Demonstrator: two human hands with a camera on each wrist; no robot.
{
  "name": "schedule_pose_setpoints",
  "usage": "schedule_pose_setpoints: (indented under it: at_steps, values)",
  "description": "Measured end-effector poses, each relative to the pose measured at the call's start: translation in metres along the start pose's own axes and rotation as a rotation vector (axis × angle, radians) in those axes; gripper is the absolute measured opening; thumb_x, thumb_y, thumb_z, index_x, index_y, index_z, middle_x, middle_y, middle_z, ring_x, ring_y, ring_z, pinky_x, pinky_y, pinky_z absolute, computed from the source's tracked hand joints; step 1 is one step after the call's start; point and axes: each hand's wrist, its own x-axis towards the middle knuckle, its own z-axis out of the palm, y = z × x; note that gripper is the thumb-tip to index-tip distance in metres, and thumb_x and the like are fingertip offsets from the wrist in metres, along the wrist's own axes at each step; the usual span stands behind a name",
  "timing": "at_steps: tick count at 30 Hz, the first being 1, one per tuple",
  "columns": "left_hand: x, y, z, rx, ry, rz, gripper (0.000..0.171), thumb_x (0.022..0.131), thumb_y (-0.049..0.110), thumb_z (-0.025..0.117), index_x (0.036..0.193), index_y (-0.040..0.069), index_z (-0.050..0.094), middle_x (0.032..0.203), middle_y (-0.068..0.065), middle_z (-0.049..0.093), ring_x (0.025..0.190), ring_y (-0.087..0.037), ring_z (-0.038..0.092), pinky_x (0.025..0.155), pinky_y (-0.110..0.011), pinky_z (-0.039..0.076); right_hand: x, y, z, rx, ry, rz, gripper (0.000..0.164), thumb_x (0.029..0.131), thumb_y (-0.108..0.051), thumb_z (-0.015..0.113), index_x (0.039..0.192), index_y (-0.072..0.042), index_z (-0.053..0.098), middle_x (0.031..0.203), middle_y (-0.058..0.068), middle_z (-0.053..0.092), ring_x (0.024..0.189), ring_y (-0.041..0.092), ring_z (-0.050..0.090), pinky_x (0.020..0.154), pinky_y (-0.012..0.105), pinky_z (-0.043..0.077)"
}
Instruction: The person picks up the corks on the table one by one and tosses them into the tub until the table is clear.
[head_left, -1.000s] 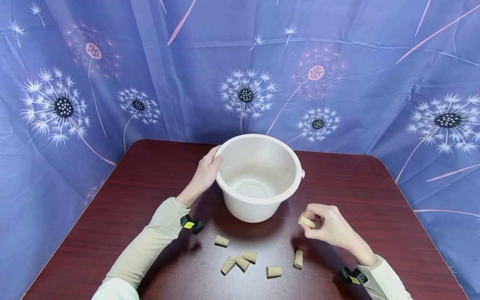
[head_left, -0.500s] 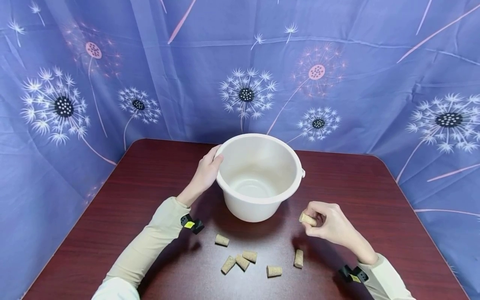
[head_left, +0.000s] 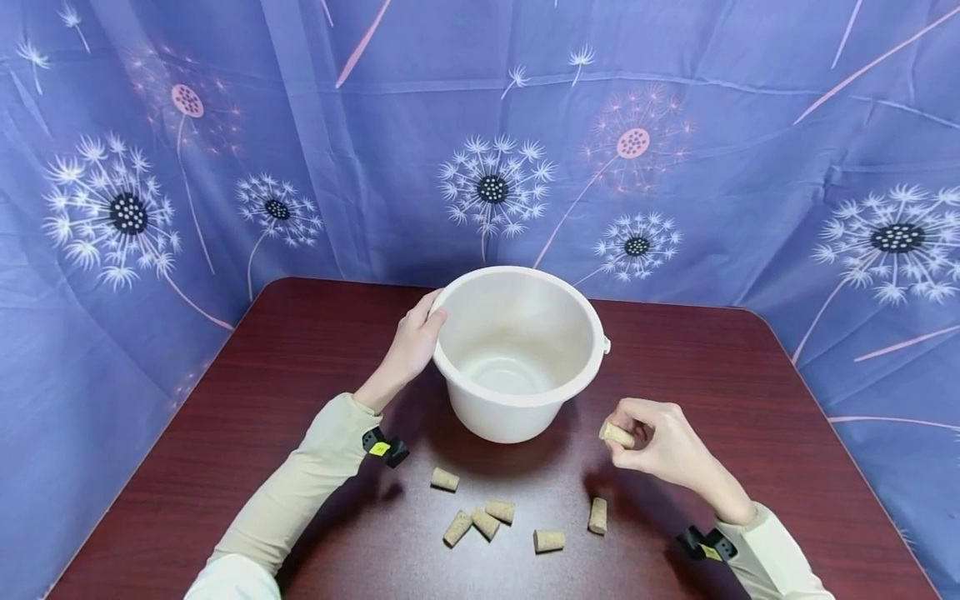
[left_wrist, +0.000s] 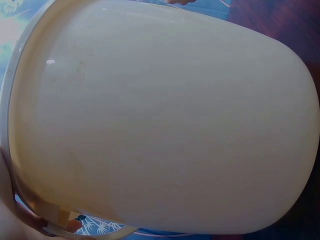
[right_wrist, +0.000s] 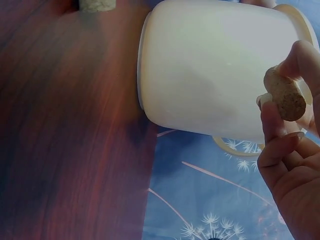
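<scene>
six small light brown cork stoppers [head_left: 485,523] lie on the shiny dark red surface [head_left: 337,333], and three of them sit close together. behind them is a big round white plastic bucket [head_left: 502,421]. the left hand [head_left: 412,337] grips its rim on the left side. the right hand [head_left: 667,446] pinches one more light brown cork [head_left: 617,434], up off the surface, near the bucket's right side. blue dandelion cloth [head_left: 390,167] hangs at the back.
</scene>
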Motion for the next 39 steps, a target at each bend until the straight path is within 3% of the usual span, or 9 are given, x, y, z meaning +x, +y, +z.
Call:
schedule_pose_setpoints:
  at_steps: [13,17,29,35,39]
  values:
    - [-0.001,-0.003,0.002,-0.005,-0.005,-0.002,0.047,0.100,0.021,0.040,0.144,0.005,0.043,0.143,-0.016,0.051,0.123,-0.030,0.055,0.103,-0.044,0.044,0.000,-0.003,-0.004,-0.017,-0.010,0.009,0.038,0.058,0.007,0.070,0.071,-0.020,0.049,0.072,-0.015,0.053,0.059,-0.002,0.043,0.049,0.009,0.032]
    - [-0.002,-0.003,0.002,-0.003,-0.003,0.000,0.047,0.100,0.021,0.040,0.144,0.005,0.043,0.143,-0.016,0.051,0.123,-0.030,0.055,0.103,-0.044,0.044,0.001,-0.004,-0.006,-0.031,-0.025,0.054,0.037,0.058,0.007,0.071,0.071,-0.020,0.049,0.071,-0.013,0.054,0.059,0.000,0.043,0.051,0.007,0.031]
    - [-0.001,-0.001,0.001,-0.002,0.005,0.013,0.046,0.100,0.021,0.040,0.143,0.005,0.045,0.141,-0.016,0.052,0.122,-0.030,0.056,0.103,-0.044,0.045,0.022,-0.040,-0.014,-0.075,-0.012,0.050,0.033,0.055,0.013,0.068,0.067,-0.012,0.051,0.064,-0.004,0.056,0.051,0.011,0.042,0.051,0.005,0.028]
    - [-0.001,-0.001,0.001,0.002,0.007,0.011,0.046,0.100,0.021,0.040,0.143,0.006,0.045,0.141,-0.016,0.052,0.122,-0.030,0.055,0.102,-0.044,0.045,0.023,-0.041,-0.015,-0.078,-0.007,0.058,0.031,0.056,0.012,0.069,0.068,-0.013,0.054,0.062,-0.003,0.052,0.051,0.012,0.043,0.052,0.004,0.029]
    - [0.000,-0.001,0.001,0.004,0.013,0.015,0.046,0.100,0.021,0.040,0.143,0.006,0.045,0.141,-0.015,0.052,0.122,-0.030,0.056,0.102,-0.044,0.045,0.023,-0.039,-0.015,-0.057,-0.005,0.068,0.031,0.057,0.012,0.069,0.070,-0.013,0.056,0.065,-0.004,0.057,0.052,0.011,0.044,0.052,0.005,0.030]
